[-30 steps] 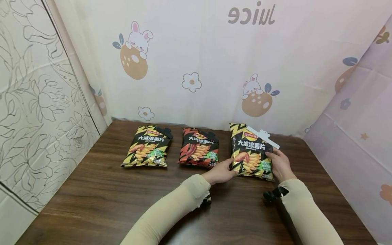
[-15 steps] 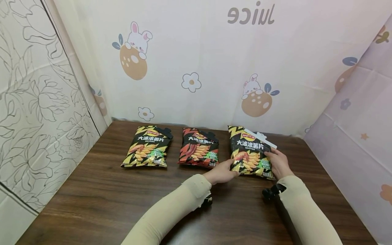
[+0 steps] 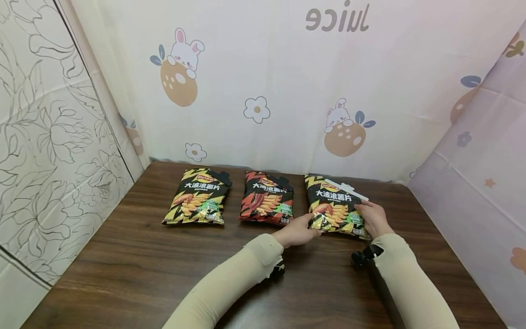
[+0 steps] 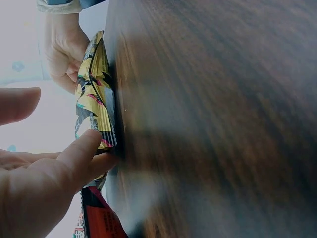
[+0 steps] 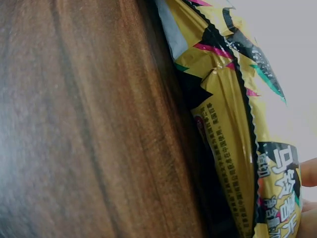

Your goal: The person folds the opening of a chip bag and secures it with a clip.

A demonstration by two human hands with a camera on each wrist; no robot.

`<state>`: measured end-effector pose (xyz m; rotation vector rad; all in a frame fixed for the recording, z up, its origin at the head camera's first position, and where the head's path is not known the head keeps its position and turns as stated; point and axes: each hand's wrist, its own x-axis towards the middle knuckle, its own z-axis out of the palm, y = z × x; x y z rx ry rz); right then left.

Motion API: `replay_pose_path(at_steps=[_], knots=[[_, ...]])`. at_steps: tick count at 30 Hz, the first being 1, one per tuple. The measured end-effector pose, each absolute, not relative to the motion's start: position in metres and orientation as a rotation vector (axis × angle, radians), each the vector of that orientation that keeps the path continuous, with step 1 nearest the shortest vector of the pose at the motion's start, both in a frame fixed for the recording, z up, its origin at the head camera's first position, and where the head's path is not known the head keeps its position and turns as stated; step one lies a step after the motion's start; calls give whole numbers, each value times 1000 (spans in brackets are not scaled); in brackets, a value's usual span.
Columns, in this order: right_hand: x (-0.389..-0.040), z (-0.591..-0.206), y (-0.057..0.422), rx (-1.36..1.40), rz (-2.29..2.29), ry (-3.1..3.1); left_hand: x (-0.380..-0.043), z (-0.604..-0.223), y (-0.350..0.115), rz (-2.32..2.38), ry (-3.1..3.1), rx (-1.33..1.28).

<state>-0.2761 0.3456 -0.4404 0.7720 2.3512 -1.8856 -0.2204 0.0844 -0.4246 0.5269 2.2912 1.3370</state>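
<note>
At the back right of the table lies a black-and-yellow bag of chips [image 3: 333, 205] with a white bag clip [image 3: 347, 189] across its top right corner. My left hand [image 3: 297, 230] touches the bag's lower left corner. In the left wrist view its fingers [image 4: 81, 151] lie nearly straight against the bag, while the thumb [image 4: 20, 105] stands apart from it. My right hand [image 3: 375, 218] grips the bag's right edge, partly hidden behind it. In the right wrist view the bag's yellow bottom seam [image 5: 240, 99] faces the camera, close to the wood.
Left of my hands lie a red-and-black chip bag [image 3: 266, 201] with a black clip [image 3: 281, 182] and another black-and-yellow chip bag [image 3: 197, 198] with a black clip [image 3: 220, 177]. A printed curtain [image 3: 263, 82] hangs behind the brown table [image 3: 144, 269].
The top of the right-hand chip bag has tilted down toward the table, and the white clip has come down with it. My hands have barely moved.
</note>
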Motion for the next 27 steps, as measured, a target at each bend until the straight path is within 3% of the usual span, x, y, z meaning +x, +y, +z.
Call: replay_pose_path(at_steps=[27], knots=[[-265, -429, 345, 770, -1792, 2411, -216, -421, 86, 1326, 2268, 539]])
